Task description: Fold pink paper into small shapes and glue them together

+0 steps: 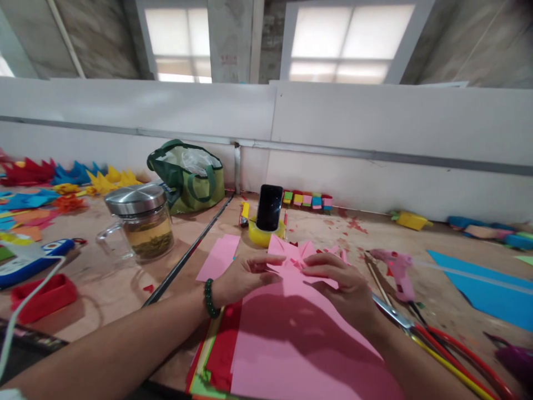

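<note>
My left hand point(252, 273), with a dark green bead bracelet point(211, 299) at its wrist, has thumb and fingers closed on the left side of a folded pink paper piece point(289, 251). On the right side of that piece, my right hand point(343, 280) has its fingers bent and closed against it; its thumb is partly hidden. Pointed flaps show at the far edge of the paper. Beneath both hands lies a large pink sheet point(291, 344), on top of red paper point(225, 355) and several other coloured sheets.
Scissors point(400, 315) and a pink glue gun point(397, 272) lie right, near blue paper point(478, 283). A phone point(270, 208) leans in a yellow tape roll point(260, 238) ahead. Left stand a glass tea mug point(145, 230) and a green bag point(204, 191). Pink strips point(220, 256) lie nearby.
</note>
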The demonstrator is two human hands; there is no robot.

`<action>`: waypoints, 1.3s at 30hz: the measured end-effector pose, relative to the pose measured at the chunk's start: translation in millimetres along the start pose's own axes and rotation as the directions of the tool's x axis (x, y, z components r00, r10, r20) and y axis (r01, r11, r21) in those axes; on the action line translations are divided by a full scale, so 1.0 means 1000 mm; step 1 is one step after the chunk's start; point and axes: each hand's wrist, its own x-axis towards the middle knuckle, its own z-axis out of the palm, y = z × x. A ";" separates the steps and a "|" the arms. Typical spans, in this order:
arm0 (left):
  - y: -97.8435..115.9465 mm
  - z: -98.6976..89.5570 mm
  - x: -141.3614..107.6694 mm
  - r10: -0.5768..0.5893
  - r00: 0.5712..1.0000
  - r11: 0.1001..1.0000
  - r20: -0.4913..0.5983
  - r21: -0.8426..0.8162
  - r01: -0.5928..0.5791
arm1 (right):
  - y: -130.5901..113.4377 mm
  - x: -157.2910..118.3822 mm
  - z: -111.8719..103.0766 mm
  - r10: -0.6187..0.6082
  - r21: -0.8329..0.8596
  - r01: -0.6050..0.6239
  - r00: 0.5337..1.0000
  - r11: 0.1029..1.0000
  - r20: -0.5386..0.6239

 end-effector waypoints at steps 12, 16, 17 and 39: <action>0.004 0.006 -0.001 -0.167 0.984 0.984 -0.070 0.047 0.170 | 0.001 0.001 0.009 0.331 0.134 -0.328 0.944 0.935 0.003; -0.004 0.000 -0.001 -0.317 0.949 0.859 0.006 0.426 0.284 | 0.008 0.000 0.013 0.657 -0.002 -0.700 0.670 0.714 0.347; -0.005 -0.001 -0.002 -0.325 0.946 0.800 0.017 0.539 0.264 | 0.009 -0.001 0.014 0.695 -0.077 -0.730 0.606 0.679 0.388; 0.016 -0.002 -0.016 -0.137 0.860 0.264 0.491 0.855 -0.447 | 0.007 0.001 0.004 0.779 -0.613 -0.506 0.533 0.607 0.331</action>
